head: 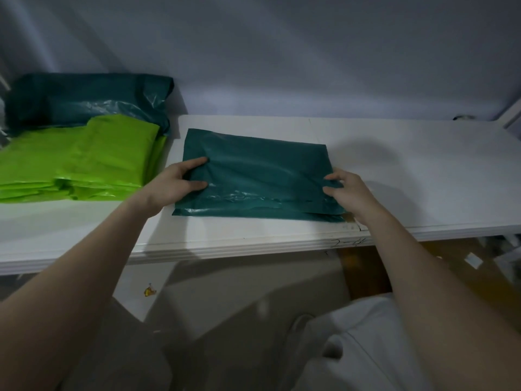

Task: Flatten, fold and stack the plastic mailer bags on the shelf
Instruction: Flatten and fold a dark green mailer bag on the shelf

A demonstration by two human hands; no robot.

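A dark green mailer bag (259, 176) lies folded on the white shelf (408, 170), its doubled layers showing along the near edge. My left hand (177, 184) pinches the bag's left edge between thumb and fingers. My right hand (348, 190) grips its right edge the same way. At the far left a stack of bright green folded mailers (76, 156) rests on the shelf. Behind that stack lies a pile of dark green mailers (84, 100), partly hidden by it.
The grey back wall (282, 66) rises right behind the shelf. A small dark object (463, 117) sits at the shelf's back right corner. The shelf's front edge (225, 249) runs just in front of the bag. Below it are the floor and my light trousers (352, 348).
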